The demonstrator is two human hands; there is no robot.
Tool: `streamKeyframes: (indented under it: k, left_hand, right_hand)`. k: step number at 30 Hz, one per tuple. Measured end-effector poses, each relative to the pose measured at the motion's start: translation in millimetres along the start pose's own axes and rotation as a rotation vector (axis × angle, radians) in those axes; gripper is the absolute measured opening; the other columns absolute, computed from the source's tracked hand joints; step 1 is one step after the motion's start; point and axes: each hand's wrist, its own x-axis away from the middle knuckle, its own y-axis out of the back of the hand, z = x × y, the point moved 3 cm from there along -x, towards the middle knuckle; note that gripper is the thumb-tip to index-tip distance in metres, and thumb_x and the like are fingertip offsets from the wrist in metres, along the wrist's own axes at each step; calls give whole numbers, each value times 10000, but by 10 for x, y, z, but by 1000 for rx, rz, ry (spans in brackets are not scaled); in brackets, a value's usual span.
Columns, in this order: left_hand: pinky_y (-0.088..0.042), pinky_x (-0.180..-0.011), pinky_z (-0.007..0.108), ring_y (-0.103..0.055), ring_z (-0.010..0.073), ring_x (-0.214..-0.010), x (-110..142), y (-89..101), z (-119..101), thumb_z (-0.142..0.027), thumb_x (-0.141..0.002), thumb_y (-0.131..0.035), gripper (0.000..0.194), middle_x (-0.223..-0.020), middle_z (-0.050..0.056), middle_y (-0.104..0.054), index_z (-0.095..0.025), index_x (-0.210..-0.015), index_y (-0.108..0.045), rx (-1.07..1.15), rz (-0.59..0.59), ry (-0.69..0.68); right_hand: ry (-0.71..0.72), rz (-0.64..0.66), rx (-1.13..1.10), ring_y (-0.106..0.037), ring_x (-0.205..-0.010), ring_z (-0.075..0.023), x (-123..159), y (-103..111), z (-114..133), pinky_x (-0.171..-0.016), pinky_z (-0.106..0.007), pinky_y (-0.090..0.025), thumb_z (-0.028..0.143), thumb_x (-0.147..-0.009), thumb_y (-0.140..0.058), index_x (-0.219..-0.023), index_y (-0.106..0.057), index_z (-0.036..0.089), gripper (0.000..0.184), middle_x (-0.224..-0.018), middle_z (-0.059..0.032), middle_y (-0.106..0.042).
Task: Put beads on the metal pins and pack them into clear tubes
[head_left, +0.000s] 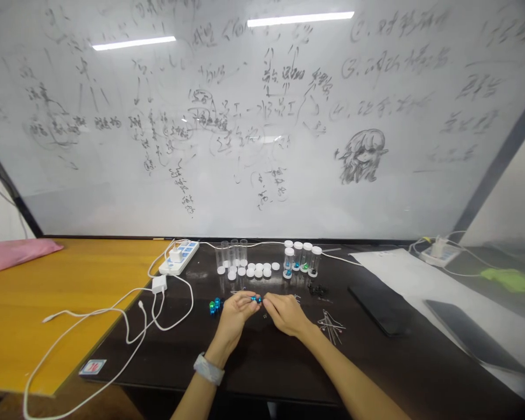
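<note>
Over the middle of the dark table, my left hand (237,310) is closed on a small shiny blue piece (256,299). My right hand (285,314) meets it from the right, its fingers pinched together at the piece's right end; what they grip there is too small to make out. Left of my left hand lie several shiny blue and green pieces (214,306). Some thin metal pins (331,327) lie to the right of my right hand. Small black parts (317,289) sit in a pile farther back.
Clear tubes (231,255) and white caps (259,270) stand behind my hands. Capped tubes (306,256) holding coloured pieces are right of them. A power strip (179,258) with white cables (126,315) lies left. A black tablet-like slab (378,309) and a phone (475,335) lie right.
</note>
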Motion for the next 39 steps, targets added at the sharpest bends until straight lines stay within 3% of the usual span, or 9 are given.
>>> streamKeyframes:
  k: [3, 5, 11, 18, 24, 27, 29, 35, 39]
  left_hand:
    - [-548, -827, 305, -708, 195, -847, 0, 3, -1, -259, -607, -907, 360, -902, 96, -755, -139, -889, -719, -4, -6, -5]
    - [-546, -799, 297, -706, 195, -835, 3, 2, -5, -266, -596, -912, 369, -901, 98, -756, -139, -884, -720, -7, -9, -8]
    - [-542, -855, 319, -704, 192, -851, 7, -7, -10, -266, -597, -913, 366, -889, 91, -752, -137, -881, -722, 6, -1, 4]
    - [-546, -785, 283, -702, 188, -833, 8, 0, -9, -258, -595, -914, 374, -896, 95, -750, -136, -890, -717, 2, -2, -2]
    - [-548, -852, 322, -705, 197, -864, -7, 13, 18, -274, -610, -907, 351, -914, 92, -751, -146, -882, -726, -7, -7, -4]
    - [-547, -836, 303, -702, 190, -867, -16, 28, 36, -271, -629, -898, 339, -933, 92, -753, -150, -895, -728, -11, 3, -11]
    - [-547, -806, 284, -700, 183, -851, -19, 34, 45, -265, -630, -898, 345, -917, 92, -753, -147, -905, -727, -16, 10, -11]
    - [-547, -851, 310, -702, 189, -858, -6, 11, 16, -262, -612, -908, 355, -896, 90, -750, -139, -889, -724, 1, 4, 2]
    - [-548, -798, 283, -701, 187, -841, 1, -3, -8, -269, -603, -913, 369, -888, 95, -751, -135, -890, -724, -1, 5, -4]
  right_hand:
    - [-13, -16, -24, -610, -627, -154, 13, 34, -4, -602, -249, -371, 336, -1000, -449, -1040, -538, 211, 159, -715, 12, -636]
    - [2, -22, -13, -613, -633, -157, 16, 38, 12, -599, -247, -373, 355, -978, -490, -1089, -528, 206, 190, -729, 8, -641]
    - [1, 11, 4, -624, -649, -155, -3, -18, 30, -597, -252, -354, 284, -1048, -320, -881, -529, 210, 278, -724, -12, -646]
    - [-9, -28, -48, -601, -611, -149, 13, 24, 34, -591, -245, -374, 338, -982, -486, -1059, -534, 213, 154, -713, 16, -631]
    - [10, -34, -24, -611, -627, -144, 3, -28, 13, -589, -249, -358, 264, -1046, -324, -832, -546, 211, 313, -701, -7, -633]
    - [-7, -34, -62, -602, -608, -146, 15, 3, 11, -593, -247, -369, 315, -1010, -428, -984, -549, 212, 161, -692, 13, -628]
    - [-4, -34, -59, -602, -607, -149, 18, 16, 22, -594, -246, -369, 348, -980, -487, -1062, -532, 206, 170, -693, 18, -627]
    - [12, -12, -17, -621, -640, -151, 1, -18, 24, -593, -253, -349, 272, -1041, -333, -851, -538, 210, 286, -709, -9, -640]
    - [-21, -16, -63, -595, -604, -145, 14, 2, 11, -594, -246, -363, 328, -995, -465, -1011, -534, 210, 138, -697, 18, -623]
